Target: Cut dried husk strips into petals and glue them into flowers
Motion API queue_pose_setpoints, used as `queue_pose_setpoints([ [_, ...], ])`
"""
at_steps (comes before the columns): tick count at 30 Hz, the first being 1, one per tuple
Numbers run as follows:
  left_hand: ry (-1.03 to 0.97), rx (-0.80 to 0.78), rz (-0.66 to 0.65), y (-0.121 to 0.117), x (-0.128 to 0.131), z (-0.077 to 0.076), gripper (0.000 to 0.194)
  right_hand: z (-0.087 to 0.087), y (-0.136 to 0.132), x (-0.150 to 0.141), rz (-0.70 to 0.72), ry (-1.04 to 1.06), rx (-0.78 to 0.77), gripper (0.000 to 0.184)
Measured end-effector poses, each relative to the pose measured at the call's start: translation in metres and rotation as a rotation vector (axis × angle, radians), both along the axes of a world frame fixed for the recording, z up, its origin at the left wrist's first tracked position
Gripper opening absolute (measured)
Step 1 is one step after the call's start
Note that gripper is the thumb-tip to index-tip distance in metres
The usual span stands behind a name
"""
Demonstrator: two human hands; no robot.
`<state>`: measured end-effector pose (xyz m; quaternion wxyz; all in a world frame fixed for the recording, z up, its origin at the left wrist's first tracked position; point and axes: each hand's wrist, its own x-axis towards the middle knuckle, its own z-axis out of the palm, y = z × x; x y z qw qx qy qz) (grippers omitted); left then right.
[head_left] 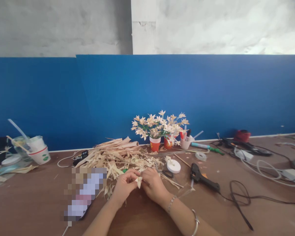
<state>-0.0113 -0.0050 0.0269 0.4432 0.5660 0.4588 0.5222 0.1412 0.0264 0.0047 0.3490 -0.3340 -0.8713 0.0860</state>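
Between my two hands is a small cream-coloured flower (138, 182) with pointed petals, which looks made of dried husk. My left hand (125, 185) pinches it from the left, thumb and forefinger closed at its edge. Close against it on the right, my right hand (153, 184) has its fingers curled in; the fingertips are partly hidden behind the flower and the hand. Just beyond both hands lies a loose heap of dried husk strips (123, 155). A white round lid (173, 166) and dark-handled scissors (167, 173) sit beyond my right hand.
Red cups (154, 145) hold bunches of finished husk flowers (159, 124) by the blue partition (186, 88). A black glue gun (204, 178) and its cable lie to the right. A phone-like device (85, 196), blurred out, lies left. White paper cups (40, 154) stand far left.
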Motion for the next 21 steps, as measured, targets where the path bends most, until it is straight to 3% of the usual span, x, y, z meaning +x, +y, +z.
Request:
queue_pose_setpoints([
  [12, -0.011, 0.011, -0.009, 0.0001, 0.0004, 0.0005, 0.010, -0.0015, 0.0004, 0.0001, -0.002, 0.001, 0.000, 0.017],
  [16, -0.055, -0.069, 0.001, 0.0003, 0.0007, 0.0008, 0.008, -0.0002, -0.0011, -0.0006, -0.005, 0.041, -0.018, 0.015],
  [21, -0.062, -0.210, 0.006, 0.0000, 0.0035, -0.0016, 0.038, 0.0027, -0.0041, -0.0014, -0.027, 0.155, -0.052, 0.011],
])
